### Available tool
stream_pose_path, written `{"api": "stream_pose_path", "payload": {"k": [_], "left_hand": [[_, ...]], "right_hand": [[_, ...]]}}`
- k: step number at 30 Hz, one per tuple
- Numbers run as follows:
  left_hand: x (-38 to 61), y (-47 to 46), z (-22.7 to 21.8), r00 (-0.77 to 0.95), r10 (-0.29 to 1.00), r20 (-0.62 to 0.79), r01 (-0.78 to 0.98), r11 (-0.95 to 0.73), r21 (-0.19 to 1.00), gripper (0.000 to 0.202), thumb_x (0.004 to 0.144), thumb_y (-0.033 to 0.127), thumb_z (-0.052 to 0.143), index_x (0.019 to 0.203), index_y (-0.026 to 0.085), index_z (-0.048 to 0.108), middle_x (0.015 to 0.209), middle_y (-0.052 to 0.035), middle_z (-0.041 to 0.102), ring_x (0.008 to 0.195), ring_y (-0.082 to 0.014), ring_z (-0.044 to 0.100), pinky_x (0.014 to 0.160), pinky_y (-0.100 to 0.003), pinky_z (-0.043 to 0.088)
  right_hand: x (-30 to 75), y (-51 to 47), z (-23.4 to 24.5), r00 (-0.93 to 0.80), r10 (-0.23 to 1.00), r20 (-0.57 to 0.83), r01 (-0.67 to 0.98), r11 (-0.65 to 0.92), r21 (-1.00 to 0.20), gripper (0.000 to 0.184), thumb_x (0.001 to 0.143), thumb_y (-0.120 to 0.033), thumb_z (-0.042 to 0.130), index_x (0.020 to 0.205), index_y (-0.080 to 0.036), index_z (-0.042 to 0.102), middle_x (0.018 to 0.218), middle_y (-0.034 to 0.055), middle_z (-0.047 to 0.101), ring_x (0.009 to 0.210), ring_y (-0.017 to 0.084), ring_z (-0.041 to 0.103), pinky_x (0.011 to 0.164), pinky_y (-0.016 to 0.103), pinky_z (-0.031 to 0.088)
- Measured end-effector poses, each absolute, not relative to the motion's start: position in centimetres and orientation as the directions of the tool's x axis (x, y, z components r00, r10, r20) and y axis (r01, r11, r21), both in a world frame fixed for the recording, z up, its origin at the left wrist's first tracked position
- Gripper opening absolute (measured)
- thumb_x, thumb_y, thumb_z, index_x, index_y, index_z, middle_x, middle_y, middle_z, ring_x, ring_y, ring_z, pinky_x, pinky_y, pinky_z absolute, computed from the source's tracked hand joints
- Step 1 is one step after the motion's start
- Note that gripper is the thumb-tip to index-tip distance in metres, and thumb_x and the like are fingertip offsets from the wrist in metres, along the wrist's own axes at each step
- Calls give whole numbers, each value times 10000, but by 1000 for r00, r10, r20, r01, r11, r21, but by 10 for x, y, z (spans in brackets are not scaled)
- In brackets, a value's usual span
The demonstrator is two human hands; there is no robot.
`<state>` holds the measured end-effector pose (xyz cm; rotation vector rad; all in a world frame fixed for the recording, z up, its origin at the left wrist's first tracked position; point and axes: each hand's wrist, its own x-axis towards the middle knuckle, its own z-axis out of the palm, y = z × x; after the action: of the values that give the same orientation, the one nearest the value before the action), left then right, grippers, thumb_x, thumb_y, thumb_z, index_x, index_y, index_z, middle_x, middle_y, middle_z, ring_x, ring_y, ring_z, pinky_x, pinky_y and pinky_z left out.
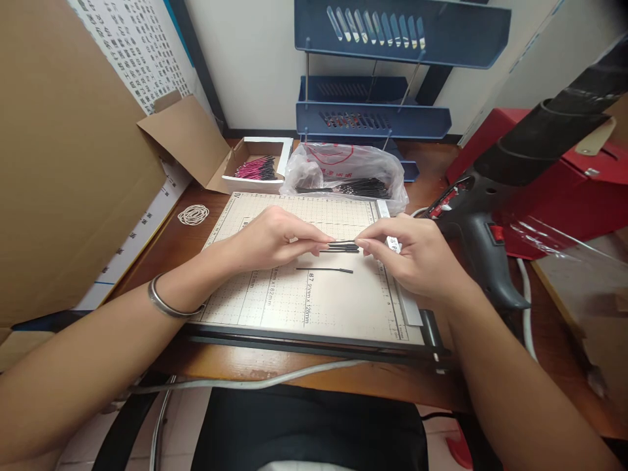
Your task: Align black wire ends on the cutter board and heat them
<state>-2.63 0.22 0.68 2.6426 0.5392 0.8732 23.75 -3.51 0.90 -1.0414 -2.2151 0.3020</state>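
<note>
Both of my hands meet over a cream grid-printed cutting board (343, 307). My left hand (282, 239) pinches one end of a thin black stick-like piece (345, 241) between thumb and fingertips. At its other end, my right hand (409, 252) closes thumb and forefinger on the same piece. Just below the fingertips, several similar black pieces (346, 248) are bunched together, partly hidden by the left fingers. Nearer to me, a single black piece (324, 269) with a thicker right end lies flat on the board.
Behind the board are an opened cardboard box (258, 186) of pink-and-black pieces and a plastic bag (304, 167) of black ones. Coiled pale cord (193, 214) lies left. A black gun-shaped tool (481, 229) stands right, before a red box (554, 190). Blue racks (373, 121) rise behind.
</note>
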Motion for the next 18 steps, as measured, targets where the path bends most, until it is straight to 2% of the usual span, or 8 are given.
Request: {"api": "stream_pose_path", "payload": {"k": [13, 18], "left_hand": [[-28, 4, 3, 689, 398, 606, 259, -916, 306, 112, 932, 202, 724, 1004, 193, 810, 815, -18, 818, 600, -107, 728, 573, -188, 524], [-27, 3, 4, 693, 422, 585, 275, -904, 327, 145, 963, 232, 684, 1038, 207, 806, 833, -21, 820, 630, -113, 741, 596, -191, 540]], "right_hand": [[238, -32, 1, -446, 763, 467, 587, 644, -491, 94, 911, -271, 704, 861, -259, 782, 814, -20, 786, 697, 152, 681, 736, 340, 454], [236, -32, 2, -433, 767, 473, 583, 639, -502, 110, 921, -270, 686, 859, -258, 775, 822, -24, 784, 697, 143, 682, 717, 325, 463]]}}
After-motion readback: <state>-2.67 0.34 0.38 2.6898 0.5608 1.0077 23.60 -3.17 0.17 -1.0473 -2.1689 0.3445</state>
